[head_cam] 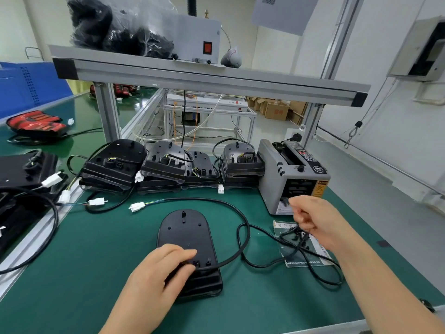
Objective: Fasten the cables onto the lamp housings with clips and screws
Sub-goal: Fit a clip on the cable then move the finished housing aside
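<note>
- Left grip (159, 268): laid on the near end of the lamp housing (185, 232), fingers lightly bent and pressing it to the bench (96, 249). The thumb sits beside the spot where the cable leaves the housing. It is wrapped round nothing.
- Right grip (313, 220): held over the clips (297, 235), fingers curled together. I cannot tell whether a clip is pinched between them.
- Lamp housing: one unit, black, back side up, at the centre of the bench directly in front of me.
- Cable (243, 222): black, lying loose. It arcs out from the housing's near end, round to the right and back to a white connector (136, 206) near the housing's far end.
- Clips: a small black heap on a printed sheet, just in front of the tape dispenser (289, 174).
- Stacked housings (166, 165): several along the rear of the bench, cables trailing. Too small to tell whether they are fastened.
- Screws: none that I can make out.
- Progress, in my judgement: early on this unit. The cable is unsecured, no clip appears seated and no screw is driven. Left to do: take a clip, seat it over the cable and screw it down.
</note>
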